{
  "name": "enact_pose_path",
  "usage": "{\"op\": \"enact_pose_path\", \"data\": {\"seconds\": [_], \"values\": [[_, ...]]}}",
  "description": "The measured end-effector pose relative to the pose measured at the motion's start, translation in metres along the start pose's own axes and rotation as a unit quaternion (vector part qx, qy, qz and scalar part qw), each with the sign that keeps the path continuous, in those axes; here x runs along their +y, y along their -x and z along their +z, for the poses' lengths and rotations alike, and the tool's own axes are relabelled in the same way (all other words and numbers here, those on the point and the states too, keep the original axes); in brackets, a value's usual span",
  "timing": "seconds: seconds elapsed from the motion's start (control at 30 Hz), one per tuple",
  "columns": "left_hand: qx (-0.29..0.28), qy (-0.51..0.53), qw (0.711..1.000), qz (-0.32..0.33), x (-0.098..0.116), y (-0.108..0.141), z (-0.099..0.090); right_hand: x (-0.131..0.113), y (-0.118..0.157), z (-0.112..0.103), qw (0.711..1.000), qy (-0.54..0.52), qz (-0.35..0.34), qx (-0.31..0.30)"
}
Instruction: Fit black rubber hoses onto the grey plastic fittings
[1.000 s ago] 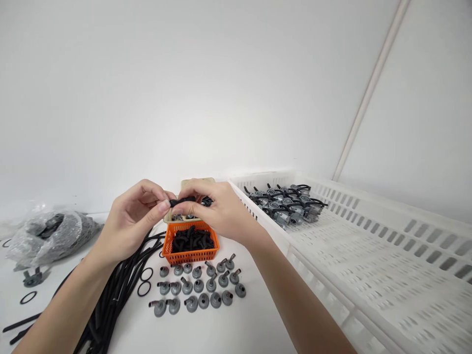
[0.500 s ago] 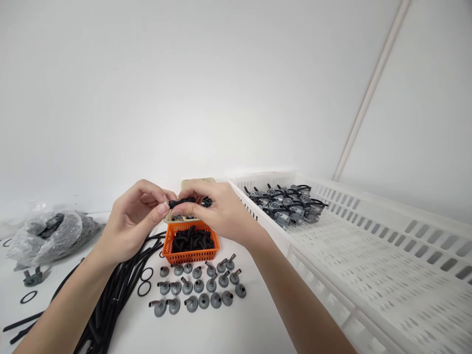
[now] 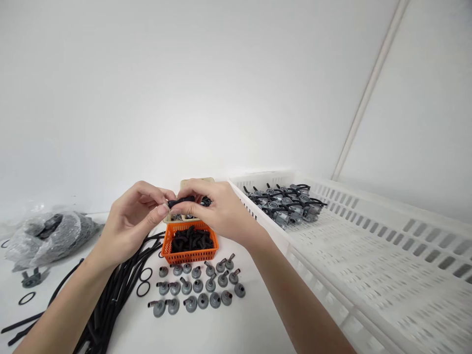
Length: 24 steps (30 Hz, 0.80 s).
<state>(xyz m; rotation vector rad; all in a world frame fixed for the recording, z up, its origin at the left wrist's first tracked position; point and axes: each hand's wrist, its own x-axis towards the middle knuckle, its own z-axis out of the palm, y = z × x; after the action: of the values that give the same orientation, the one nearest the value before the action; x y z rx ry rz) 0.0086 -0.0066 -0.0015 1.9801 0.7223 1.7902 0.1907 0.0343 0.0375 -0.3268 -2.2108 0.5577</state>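
My right hand (image 3: 221, 209) grips a short black rubber hose (image 3: 182, 200) between thumb and fingers, holding it roughly level above the containers. At its left end, my left hand (image 3: 132, 221) is closed in a pinch with thumb and fingertips; any small part there is too hidden to make out. Just below both hands stands an orange basket (image 3: 190, 257) full of short black hose pieces (image 3: 191, 239). Behind it a beige tray (image 3: 197, 181) with small metal parts is partly covered by my right hand. Grey metal fittings with spouts (image 3: 191, 304) stand in rows nearer to me.
A large white plastic crate (image 3: 354, 246) takes up the right side, with assembled metal parts and hoses (image 3: 283, 201) at its far end. Long black tubes (image 3: 106, 309) lie under my left forearm, beside black rings (image 3: 143, 288). A bubble-wrap bag (image 3: 70, 236) sits far left.
The view has shifted very slightly. Both hands keep the same hold on the hose, with hardly any movement of the fingers.
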Motion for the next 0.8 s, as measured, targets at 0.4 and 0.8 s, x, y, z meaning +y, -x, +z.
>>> {"op": "enact_pose_path", "data": {"seconds": [0.4, 0.8], "values": [[0.001, 0.011, 1.0, 0.005, -0.0045, 0.0002, 0.0012, 0.0004, 0.0005, -0.0009, 1.0, 0.01, 0.005, -0.004], [-0.015, 0.014, 1.0, 0.009, -0.0046, 0.0018, -0.0012, -0.0022, -0.0002, -0.0007, 0.999, 0.03, 0.012, -0.012]]}}
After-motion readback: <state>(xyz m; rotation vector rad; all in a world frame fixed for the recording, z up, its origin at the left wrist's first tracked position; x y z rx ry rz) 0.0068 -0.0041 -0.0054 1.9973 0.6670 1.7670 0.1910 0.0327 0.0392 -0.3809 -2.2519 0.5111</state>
